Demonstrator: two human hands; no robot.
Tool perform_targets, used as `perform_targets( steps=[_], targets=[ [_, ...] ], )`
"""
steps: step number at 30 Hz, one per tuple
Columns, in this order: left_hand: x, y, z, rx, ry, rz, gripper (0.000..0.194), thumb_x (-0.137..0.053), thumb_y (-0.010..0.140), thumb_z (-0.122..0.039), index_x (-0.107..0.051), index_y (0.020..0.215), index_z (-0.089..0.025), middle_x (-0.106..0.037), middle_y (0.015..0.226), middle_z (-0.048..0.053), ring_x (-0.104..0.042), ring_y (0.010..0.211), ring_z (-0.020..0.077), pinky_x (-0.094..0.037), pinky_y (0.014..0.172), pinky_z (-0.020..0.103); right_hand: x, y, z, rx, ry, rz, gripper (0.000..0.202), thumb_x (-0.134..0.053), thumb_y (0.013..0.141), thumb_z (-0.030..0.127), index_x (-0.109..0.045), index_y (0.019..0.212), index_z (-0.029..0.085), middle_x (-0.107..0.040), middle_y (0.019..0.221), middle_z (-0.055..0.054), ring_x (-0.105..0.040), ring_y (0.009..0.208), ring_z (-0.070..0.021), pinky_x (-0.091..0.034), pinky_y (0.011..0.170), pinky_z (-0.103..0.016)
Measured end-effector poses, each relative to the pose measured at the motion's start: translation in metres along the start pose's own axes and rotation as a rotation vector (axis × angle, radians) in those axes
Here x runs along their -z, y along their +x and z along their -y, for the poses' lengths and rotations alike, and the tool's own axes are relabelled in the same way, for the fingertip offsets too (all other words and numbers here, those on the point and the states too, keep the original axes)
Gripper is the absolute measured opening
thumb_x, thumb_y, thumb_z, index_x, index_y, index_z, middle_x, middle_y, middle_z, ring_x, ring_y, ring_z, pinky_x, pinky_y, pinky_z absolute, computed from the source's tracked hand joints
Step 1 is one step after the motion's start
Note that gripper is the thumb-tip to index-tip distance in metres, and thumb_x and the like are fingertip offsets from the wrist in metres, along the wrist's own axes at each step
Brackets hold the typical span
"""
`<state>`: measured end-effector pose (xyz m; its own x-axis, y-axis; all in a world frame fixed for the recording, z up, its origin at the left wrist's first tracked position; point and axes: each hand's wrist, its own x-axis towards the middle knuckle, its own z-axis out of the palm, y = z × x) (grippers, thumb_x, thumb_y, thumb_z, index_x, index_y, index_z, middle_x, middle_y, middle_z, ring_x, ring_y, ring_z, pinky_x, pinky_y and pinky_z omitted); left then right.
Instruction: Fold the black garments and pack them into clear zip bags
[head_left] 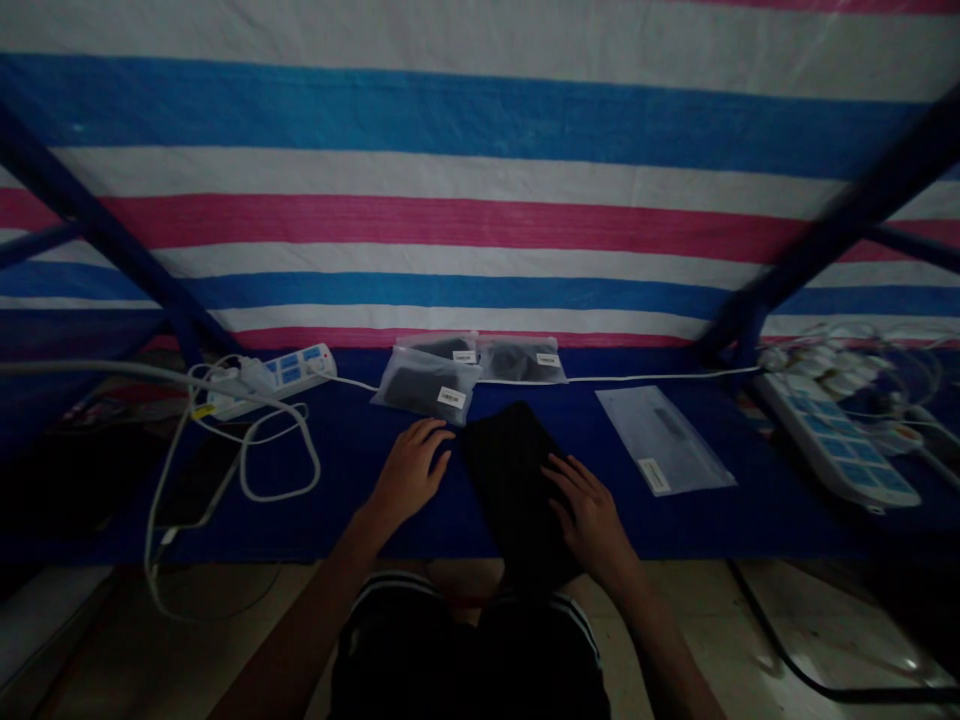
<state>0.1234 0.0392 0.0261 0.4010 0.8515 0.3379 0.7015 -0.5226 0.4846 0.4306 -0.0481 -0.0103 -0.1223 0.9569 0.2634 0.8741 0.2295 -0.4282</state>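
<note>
A flat black piece, folded cloth by its look (517,490), lies on the blue surface and reaches over its front edge toward my lap. My right hand (589,510) rests on its right side, fingers stretched out. Left of the black piece, my left hand (409,470) is low over the blue surface, fingers apart and holding nothing. Just beyond its fingertips is a frosted zip bag (427,385) with dark contents and a barcode label. Two similar bags lie behind it, one at the right (523,360). A flat frosted bag (664,440) with a label lies farther right.
At the left are a power strip (281,370), a looped white cable (315,470) and a phone (202,475). Another power strip (840,440) with several white plugs stands at the right. Blue frame bars (825,230) slant on both sides before a striped sheet (480,220).
</note>
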Motion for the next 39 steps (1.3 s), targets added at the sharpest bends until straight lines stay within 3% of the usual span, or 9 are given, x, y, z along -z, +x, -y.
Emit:
perform_targets(
  steps=[5, 11, 15, 21, 24, 27, 31, 35, 39],
  targets=[
    [-0.013, 0.013, 0.021, -0.026, 0.068, 0.026, 0.039, -0.056, 0.099, -0.019, -0.062, 0.138, -0.023, -0.057, 0.152, 0.011, -0.052, 0.143, 0.0289, -0.043, 0.121, 0.054, 0.014, 0.009, -0.009, -0.042, -0.128, 0.041, 0.06, -0.046, 0.089, 0.002, -0.071, 0.135, 0.031, -0.052, 0.161, -0.005, -0.04, 0.153, -0.0356, -0.04, 0.118, -0.066],
    [-0.026, 0.028, 0.027, 0.001, 0.094, 0.06, 0.043, -0.055, 0.1, -0.021, -0.058, 0.143, -0.02, -0.046, 0.164, 0.014, -0.039, 0.155, 0.032, -0.032, 0.126, 0.062, 0.007, 0.026, 0.013, -0.027, -0.171, 0.066, 0.075, -0.044, 0.082, -0.007, -0.069, 0.139, 0.034, -0.05, 0.162, -0.007, -0.039, 0.154, -0.0334, -0.037, 0.121, -0.062],
    [-0.023, 0.027, 0.02, 0.005, -0.052, 0.003, 0.039, -0.046, 0.104, -0.021, -0.059, 0.141, -0.022, -0.053, 0.157, 0.012, -0.043, 0.152, 0.0268, -0.035, 0.126, 0.056, -0.005, 0.039, 0.031, 0.033, -0.151, 0.105, 0.079, -0.044, 0.081, -0.007, -0.066, 0.143, 0.036, -0.05, 0.162, -0.008, -0.04, 0.154, -0.0318, -0.035, 0.122, -0.061],
    [-0.01, 0.003, 0.0, 0.097, -0.179, -0.112, 0.038, -0.047, 0.108, -0.032, -0.055, 0.144, -0.025, -0.06, 0.142, 0.011, -0.056, 0.136, 0.0247, -0.043, 0.121, 0.049, -0.018, 0.052, 0.047, 0.14, -0.082, 0.135, 0.085, -0.044, 0.08, -0.008, -0.059, 0.149, 0.039, -0.043, 0.167, -0.005, -0.035, 0.157, -0.0283, -0.031, 0.125, -0.058],
    [-0.009, -0.007, 0.0, 0.135, -0.143, -0.138, 0.038, -0.057, 0.101, -0.024, -0.058, 0.139, -0.024, -0.065, 0.129, 0.01, -0.06, 0.124, 0.027, -0.048, 0.113, 0.049, -0.017, 0.054, 0.043, 0.128, -0.041, 0.052, 0.072, -0.044, 0.091, 0.001, -0.049, 0.157, 0.031, -0.044, 0.166, -0.008, -0.037, 0.155, -0.027, -0.032, 0.125, -0.056],
    [-0.013, -0.013, 0.004, 0.161, -0.142, -0.193, 0.04, -0.058, 0.097, -0.018, -0.06, 0.136, -0.024, -0.067, 0.117, 0.009, -0.063, 0.113, 0.0263, -0.052, 0.106, 0.048, -0.013, 0.049, 0.029, -0.019, -0.01, -0.133, 0.061, -0.053, 0.101, 0.027, -0.042, 0.16, 0.018, -0.052, 0.158, -0.017, -0.046, 0.148, -0.0318, -0.038, 0.121, -0.057],
    [-0.018, -0.016, 0.01, 0.186, -0.192, -0.26, 0.045, -0.058, 0.095, -0.016, -0.059, 0.14, -0.024, -0.068, 0.109, 0.007, -0.065, 0.104, 0.0237, -0.054, 0.1, 0.044, -0.007, 0.038, 0.006, -0.236, -0.06, -0.252, 0.061, -0.059, 0.097, 0.048, -0.057, 0.145, 0.009, -0.059, 0.146, -0.025, -0.051, 0.14, -0.0384, -0.042, 0.115, -0.06],
    [-0.018, -0.015, 0.013, 0.265, -0.266, -0.262, 0.046, -0.062, 0.092, -0.019, -0.062, 0.138, -0.025, -0.07, 0.104, 0.005, -0.068, 0.1, 0.0233, -0.054, 0.099, 0.043, -0.005, 0.031, -0.008, -0.281, -0.051, -0.229, 0.04, -0.06, 0.094, 0.045, -0.072, 0.115, 0.014, -0.064, 0.139, -0.023, -0.055, 0.136, -0.0385, -0.044, 0.113, -0.06],
    [-0.011, -0.01, 0.008, 0.339, -0.427, -0.263, 0.031, -0.063, 0.09, -0.022, -0.071, 0.12, -0.024, -0.072, 0.102, 0.005, -0.068, 0.1, 0.0246, -0.05, 0.101, 0.044, 0.0, 0.036, -0.008, -0.275, 0.108, -0.249, 0.029, -0.058, 0.091, 0.044, -0.07, 0.093, 0.018, -0.072, 0.124, -0.021, -0.063, 0.125, -0.0372, -0.046, 0.11, -0.059]
  ],
)
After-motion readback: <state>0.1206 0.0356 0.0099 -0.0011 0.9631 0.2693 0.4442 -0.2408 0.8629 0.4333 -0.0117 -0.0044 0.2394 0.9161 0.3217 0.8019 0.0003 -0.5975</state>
